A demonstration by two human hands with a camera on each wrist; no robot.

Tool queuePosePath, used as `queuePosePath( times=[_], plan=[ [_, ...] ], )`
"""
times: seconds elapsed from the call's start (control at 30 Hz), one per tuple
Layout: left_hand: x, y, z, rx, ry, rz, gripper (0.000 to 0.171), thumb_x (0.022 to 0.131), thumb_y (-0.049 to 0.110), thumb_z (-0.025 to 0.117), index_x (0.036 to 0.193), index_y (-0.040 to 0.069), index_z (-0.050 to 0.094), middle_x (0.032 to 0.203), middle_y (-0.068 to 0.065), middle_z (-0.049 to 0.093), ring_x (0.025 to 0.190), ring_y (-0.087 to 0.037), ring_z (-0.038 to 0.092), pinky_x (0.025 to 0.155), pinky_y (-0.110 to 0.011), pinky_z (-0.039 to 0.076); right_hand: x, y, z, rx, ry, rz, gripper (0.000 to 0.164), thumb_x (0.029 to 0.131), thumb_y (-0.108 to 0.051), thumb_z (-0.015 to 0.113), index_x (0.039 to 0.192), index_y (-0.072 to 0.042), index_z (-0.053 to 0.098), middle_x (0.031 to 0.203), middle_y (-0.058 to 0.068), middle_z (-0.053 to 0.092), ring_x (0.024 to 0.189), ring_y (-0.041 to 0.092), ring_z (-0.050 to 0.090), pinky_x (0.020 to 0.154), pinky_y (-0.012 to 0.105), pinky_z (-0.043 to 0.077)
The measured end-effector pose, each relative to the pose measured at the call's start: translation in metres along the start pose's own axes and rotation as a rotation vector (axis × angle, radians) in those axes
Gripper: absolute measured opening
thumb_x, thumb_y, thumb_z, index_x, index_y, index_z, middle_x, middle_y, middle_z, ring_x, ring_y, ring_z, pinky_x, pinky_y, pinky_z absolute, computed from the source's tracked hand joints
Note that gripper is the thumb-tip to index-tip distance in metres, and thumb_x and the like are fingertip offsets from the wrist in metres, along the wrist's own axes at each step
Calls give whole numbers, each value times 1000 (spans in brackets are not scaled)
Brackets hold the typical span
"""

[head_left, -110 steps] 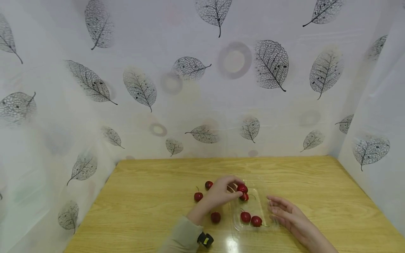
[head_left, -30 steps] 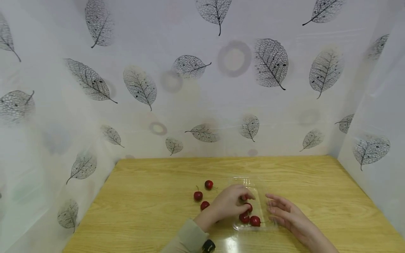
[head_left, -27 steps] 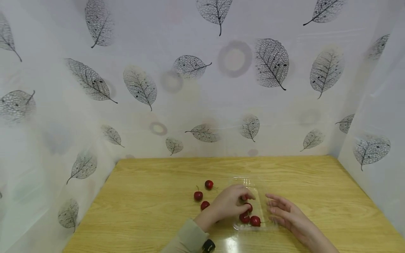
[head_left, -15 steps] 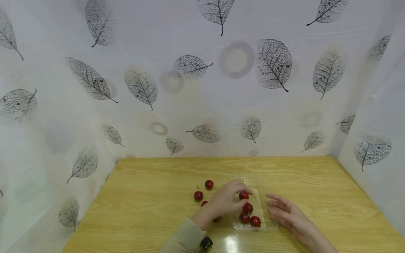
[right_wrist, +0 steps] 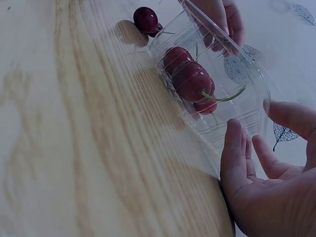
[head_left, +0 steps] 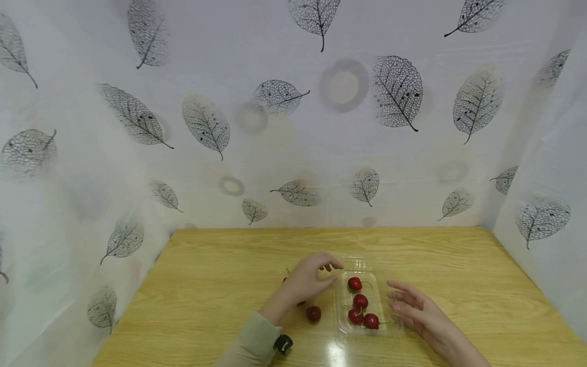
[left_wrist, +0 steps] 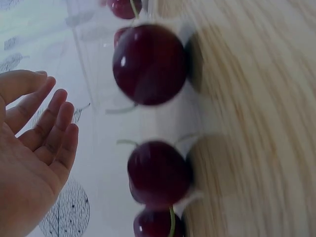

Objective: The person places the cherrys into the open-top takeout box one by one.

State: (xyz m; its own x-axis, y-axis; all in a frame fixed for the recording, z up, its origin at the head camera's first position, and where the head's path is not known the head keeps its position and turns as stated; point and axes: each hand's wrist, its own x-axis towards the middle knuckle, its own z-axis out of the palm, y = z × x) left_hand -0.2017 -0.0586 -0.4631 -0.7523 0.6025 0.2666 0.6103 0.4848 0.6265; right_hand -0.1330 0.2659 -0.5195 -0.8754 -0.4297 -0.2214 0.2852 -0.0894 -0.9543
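Clear tray (head_left: 373, 295) of cherries (head_left: 360, 301) lies lengthwise front to back

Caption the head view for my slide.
Four red cherries in a clear tray on a wood-grain tabletop, with more cherries beside it.

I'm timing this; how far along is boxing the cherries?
Done: four cherries lie in the clear box. In hand: none; the left hand is empty, the right hand beside the box. Probably remaining: loose cherries on the table, some partly hidden.
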Motion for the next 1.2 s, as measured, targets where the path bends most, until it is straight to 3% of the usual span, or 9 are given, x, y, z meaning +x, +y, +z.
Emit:
queuePosePath(
  times=[0.33, 0.47, 0.67, 0.9, 1.2],
  plan=[
    [-11, -18, -17, -73, 55, -64, 25, 96, 3, 72, 122, 6, 72, 120, -14, 75, 107, -32, 70, 94, -45, 61, 0, 1, -2, 0, -13, 0, 42, 112, -12, 51, 137, -44, 57, 136, -11, 55, 122, -2, 63, 104, 24, 56],
    [-15, -24, -22, -68, 82, -72, 25, 96, 2, 73, 120, 6, 73, 120, -11, 75, 109, -29, 71, 100, -44, 59, 0, 1, -3, -2, -20, 2, 41, 112, -12, 50, 139, -43, 57, 137, -11, 55, 122, -2, 63, 104, 23, 56],
    [-24, -32, -29, -69, 108, -106, 25, 96, 0, 72, 121, 2, 72, 116, -16, 76, 99, -28, 71, 94, -44, 61, -1, 0, -3, 1, -24, 7, 41, 113, -13, 49, 138, -44, 57, 136, -12, 55, 122, -2, 63, 104, 22, 56],
    [-37, -40, -38, -63, 142, -163, 26, 95, 1, 71, 121, 4, 72, 118, -15, 76, 105, -29, 70, 95, -45, 60, -1, 2, -4, -1, -24, 11, 41, 113, -13, 48, 144, -40, 54, 139, -10, 54, 123, -3, 62, 105, 22, 55],
    [-52, -54, -42, -84, 182, -196, 25, 96, 2, 72, 120, 5, 73, 120, -10, 75, 103, -28, 69, 95, -43, 60, -1, 2, -4, -1, -25, 7, 41, 113, -13, 48, 141, -42, 56, 138, -11, 54, 123, -2, 63, 104, 22, 56]
  ],
)
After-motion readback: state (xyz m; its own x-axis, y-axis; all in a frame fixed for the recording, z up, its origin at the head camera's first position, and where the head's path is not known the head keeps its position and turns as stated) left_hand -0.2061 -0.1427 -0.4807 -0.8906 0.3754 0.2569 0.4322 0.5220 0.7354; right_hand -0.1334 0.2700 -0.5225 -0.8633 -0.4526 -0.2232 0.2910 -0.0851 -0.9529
